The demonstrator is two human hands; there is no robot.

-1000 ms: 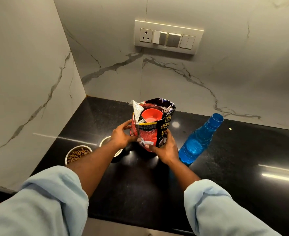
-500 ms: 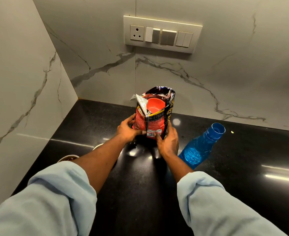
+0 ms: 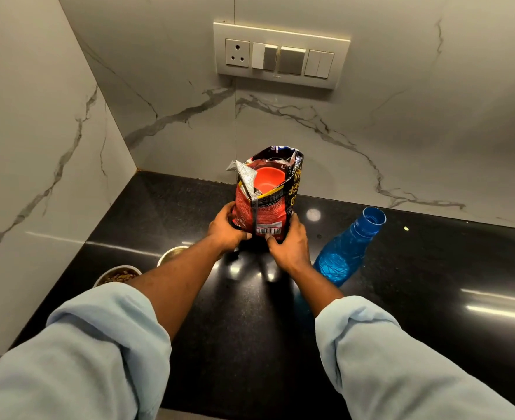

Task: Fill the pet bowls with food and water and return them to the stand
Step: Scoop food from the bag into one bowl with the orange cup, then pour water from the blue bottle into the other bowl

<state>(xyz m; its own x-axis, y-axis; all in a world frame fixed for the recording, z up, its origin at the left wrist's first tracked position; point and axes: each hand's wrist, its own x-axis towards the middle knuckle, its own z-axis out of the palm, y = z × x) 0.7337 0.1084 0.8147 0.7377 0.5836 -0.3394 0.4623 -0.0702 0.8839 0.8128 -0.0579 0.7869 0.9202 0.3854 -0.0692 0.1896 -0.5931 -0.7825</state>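
Note:
An opened red and black pet food bag (image 3: pixel 269 204) stands upright on the black counter (image 3: pixel 250 328), near the back wall. An orange scoop (image 3: pixel 266 181) rests inside its open top. My left hand (image 3: pixel 227 230) grips the bag's lower left side and my right hand (image 3: pixel 288 245) grips its lower right side. A steel bowl holding brown kibble (image 3: pixel 118 274) sits at the left, partly hidden by my left sleeve. A second steel bowl (image 3: pixel 171 254) lies behind my left forearm, its contents hidden. A blue water bottle (image 3: pixel 345 251) without a cap stands to the right of my right hand.
Marble walls meet in a corner at the back left. A switch panel with a socket (image 3: pixel 280 56) is on the back wall above the bag. The counter stretches to the right of the bottle (image 3: pixel 447 268).
Both hands have pushed the food bag away from me toward the back wall. The bowls now show less behind my left arm.

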